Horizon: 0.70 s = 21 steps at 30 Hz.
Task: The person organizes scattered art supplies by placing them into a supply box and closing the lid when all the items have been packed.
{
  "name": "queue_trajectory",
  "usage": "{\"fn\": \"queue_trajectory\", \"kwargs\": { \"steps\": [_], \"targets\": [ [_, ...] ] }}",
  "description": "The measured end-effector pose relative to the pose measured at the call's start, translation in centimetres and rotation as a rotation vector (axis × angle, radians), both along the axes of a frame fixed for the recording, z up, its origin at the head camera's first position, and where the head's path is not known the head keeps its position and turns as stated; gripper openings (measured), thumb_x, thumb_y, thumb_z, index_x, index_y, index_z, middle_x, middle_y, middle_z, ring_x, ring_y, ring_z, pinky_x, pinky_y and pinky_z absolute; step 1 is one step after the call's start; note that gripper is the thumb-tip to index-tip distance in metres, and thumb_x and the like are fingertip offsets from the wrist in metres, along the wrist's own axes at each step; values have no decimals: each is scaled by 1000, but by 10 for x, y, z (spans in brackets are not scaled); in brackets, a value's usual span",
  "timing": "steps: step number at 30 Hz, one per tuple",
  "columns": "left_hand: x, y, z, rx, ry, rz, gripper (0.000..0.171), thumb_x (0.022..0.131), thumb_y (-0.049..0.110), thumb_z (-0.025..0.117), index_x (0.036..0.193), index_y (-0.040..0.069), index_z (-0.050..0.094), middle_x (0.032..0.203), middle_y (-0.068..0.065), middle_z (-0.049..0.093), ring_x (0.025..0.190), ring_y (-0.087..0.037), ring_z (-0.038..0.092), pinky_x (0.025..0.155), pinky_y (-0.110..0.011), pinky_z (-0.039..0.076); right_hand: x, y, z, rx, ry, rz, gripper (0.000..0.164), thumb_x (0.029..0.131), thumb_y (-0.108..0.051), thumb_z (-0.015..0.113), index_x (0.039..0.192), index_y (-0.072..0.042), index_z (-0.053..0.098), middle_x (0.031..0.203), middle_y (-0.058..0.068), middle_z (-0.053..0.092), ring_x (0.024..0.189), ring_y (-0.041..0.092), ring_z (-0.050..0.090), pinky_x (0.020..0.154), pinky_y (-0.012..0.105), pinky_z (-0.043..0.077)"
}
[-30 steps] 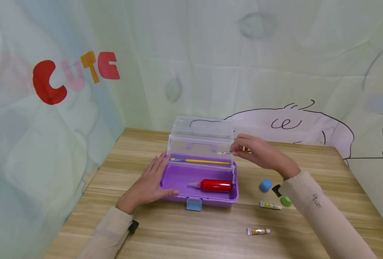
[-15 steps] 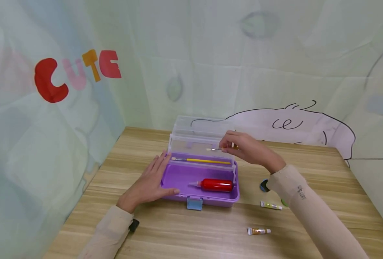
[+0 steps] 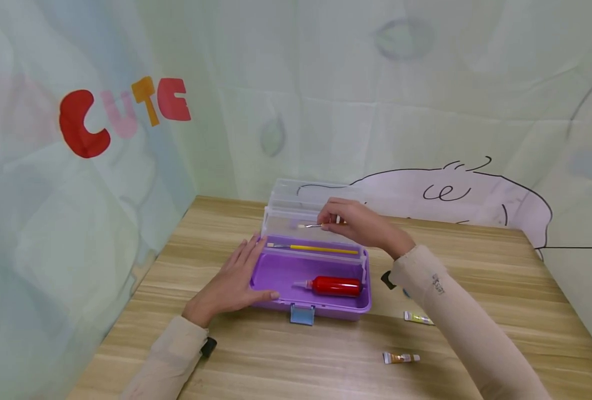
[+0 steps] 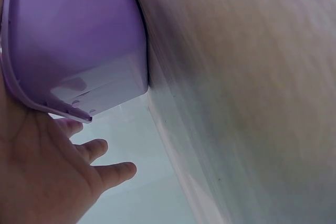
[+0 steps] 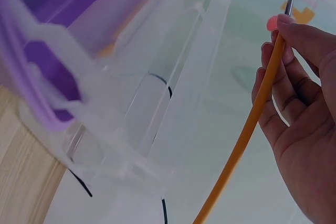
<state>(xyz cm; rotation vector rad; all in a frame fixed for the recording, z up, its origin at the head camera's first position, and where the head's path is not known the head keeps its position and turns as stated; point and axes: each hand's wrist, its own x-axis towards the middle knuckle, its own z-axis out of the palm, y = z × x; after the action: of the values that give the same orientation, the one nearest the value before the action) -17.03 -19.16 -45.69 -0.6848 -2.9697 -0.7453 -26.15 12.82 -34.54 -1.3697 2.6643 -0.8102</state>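
A purple box (image 3: 281,269) with a raised clear lid (image 3: 296,194) stands on the table. On its left rim rests my left hand (image 3: 233,280), fingers spread and the thumb over the front edge. My right hand (image 3: 353,221) pinches a paintbrush (image 5: 247,129) with an orange handle near its ferrule, above the back of the box and in front of the lid. A second paintbrush (image 3: 321,249), yellow-handled, lies in the clear tray at the back of the box. In the main compartment a red bottle (image 3: 337,286) with a pointed nozzle lies on its side.
Right of the box lie a green-labelled paint tube (image 3: 418,318) and a brown paint tube (image 3: 401,358). A blue pot (image 3: 406,293) is mostly hidden by the right sleeve (image 3: 456,305). A printed cloth backdrop (image 3: 326,111) closes off the back and left.
My right hand has moved left with the paintbrush, from the box's right end to over its tray. The right sleeve now covers the green lid and most of the blue pot. My left hand stays put.
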Motion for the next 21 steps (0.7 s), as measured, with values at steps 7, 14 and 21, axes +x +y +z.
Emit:
{"fn": "queue_trajectory", "kwargs": {
  "steps": [7, 14, 21],
  "targets": [
    [-1, 0, -1, -5, -13, 14, 122, 78, 72, 71, 165, 24, -1, 172, -7, -1, 155, -43, 8, 123, -63, 14, -7, -17, -4, -21, -4, 16, 12, 97, -14, 70, 108, -16, 70, 100, -6, 64, 90, 12, 59, 78, 25, 56],
    [0, 0, 0, 1, -11, 7, 123, 78, 74, 70, 165, 23, -1, 172, -10, 0, 155, -43, 8, 123, -62, 13, -13, -32, -13, -42, -2, 22, 13, 96, -10, 70, 108, -14, 71, 100, -4, 65, 90, 12, 59, 78, 25, 56],
    [0, 0, -1, 0, -5, 7, 123, 78, 71, 71, 165, 24, -2, 172, -10, 1, 155, -44, 8, 123, -62, 14, -15, -43, -17, -53, -16, 15, 13, 97, -11, 70, 109, -13, 70, 101, -6, 65, 91, 11, 60, 82, 25, 55]
  ]
}}
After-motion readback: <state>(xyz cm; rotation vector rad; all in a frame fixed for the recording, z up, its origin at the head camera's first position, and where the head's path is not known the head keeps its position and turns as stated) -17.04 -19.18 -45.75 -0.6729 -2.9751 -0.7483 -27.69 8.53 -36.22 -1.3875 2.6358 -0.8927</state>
